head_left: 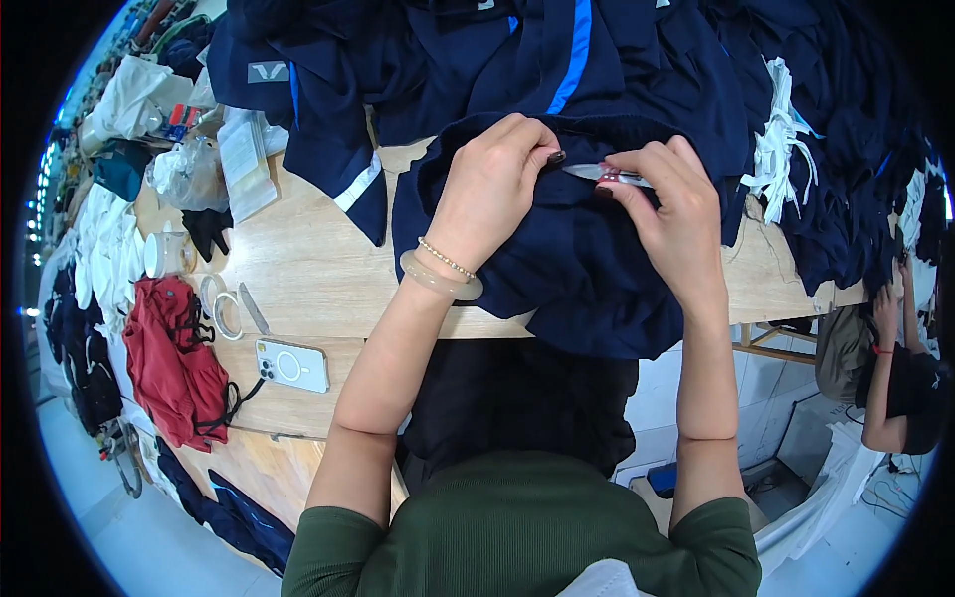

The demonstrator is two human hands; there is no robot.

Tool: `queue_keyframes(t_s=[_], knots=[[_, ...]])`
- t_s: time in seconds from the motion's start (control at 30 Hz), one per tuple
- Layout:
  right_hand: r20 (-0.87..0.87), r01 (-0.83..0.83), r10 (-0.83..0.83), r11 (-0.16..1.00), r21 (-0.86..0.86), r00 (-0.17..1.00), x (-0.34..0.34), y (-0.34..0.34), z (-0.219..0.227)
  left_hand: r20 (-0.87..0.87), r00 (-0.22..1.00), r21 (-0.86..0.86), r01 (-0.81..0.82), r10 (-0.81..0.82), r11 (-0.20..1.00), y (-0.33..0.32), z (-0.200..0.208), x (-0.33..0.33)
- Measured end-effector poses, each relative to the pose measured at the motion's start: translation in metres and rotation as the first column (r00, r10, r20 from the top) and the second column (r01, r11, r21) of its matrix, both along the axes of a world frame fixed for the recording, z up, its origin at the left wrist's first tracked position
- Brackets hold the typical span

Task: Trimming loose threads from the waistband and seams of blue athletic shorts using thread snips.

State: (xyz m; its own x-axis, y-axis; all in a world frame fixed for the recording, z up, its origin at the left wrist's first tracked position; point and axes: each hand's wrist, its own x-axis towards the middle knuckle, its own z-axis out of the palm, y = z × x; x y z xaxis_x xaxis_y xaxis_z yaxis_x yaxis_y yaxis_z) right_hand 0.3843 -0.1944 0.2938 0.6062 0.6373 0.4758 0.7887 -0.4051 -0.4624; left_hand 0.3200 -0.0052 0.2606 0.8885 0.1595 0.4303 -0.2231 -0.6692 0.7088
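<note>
A navy garment (597, 269) with a gathered, elastic-looking edge lies in front of me, its lower part hanging over the table's near edge. My left hand (494, 179) pinches the fabric near that gathered edge, thumb and forefinger together. In my right hand (676, 204) is a pair of silver thread snips (585, 171), gripped between thumb and fingers. The blades point left toward my left fingertips, a small gap apart from them. Whether a thread lies between is too small to tell.
More navy garments (448, 70) with blue stripes are heaped behind. White strips (778, 139) lie at the right. On the left are a red drawstring bag (169, 363), a phone (308, 366), a tape roll (228, 315) and plastic bags (189, 174). Another person's arm (885, 388) shows far right.
</note>
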Motion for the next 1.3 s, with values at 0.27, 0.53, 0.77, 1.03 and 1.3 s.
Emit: queue_keyframes(t_s=[0.27, 0.53, 0.77, 1.03, 1.3], knots=[[0.077, 0.034, -0.034, 0.999, -0.002, 0.996, 0.004, 0.0, 0.003, -0.014, 1.0, -0.01, 0.008, -0.008, 1.0, -0.001, 0.001, 0.0], [0.118, 0.03, -0.023, 0.998, -0.055, 0.993, 0.002, 0.006, 0.004, -0.004, 1.0, 0.004, 0.016, -0.016, 1.0, -0.001, 0.002, 0.001], [0.04, 0.028, -0.027, 0.999, -0.039, 0.999, 0.004, 0.002, 0.0, -0.025, 1.0, -0.01, -0.006, 0.006, 1.0, 0.003, 0.002, -0.001], [-0.6, 0.239, -0.009, 0.922, 0.306, 0.8, 0.017, -0.023, -0.04, -0.126, 0.958, -0.341, -0.286, 0.258, 0.896, 0.006, -0.013, -0.016], [-0.62, 0.219, 0.039, 0.917, 0.334, 0.784, 0.019, -0.025, -0.046, -0.168, 0.985, -0.626, -0.143, 0.046, 0.767, -0.01, -0.018, -0.007]])
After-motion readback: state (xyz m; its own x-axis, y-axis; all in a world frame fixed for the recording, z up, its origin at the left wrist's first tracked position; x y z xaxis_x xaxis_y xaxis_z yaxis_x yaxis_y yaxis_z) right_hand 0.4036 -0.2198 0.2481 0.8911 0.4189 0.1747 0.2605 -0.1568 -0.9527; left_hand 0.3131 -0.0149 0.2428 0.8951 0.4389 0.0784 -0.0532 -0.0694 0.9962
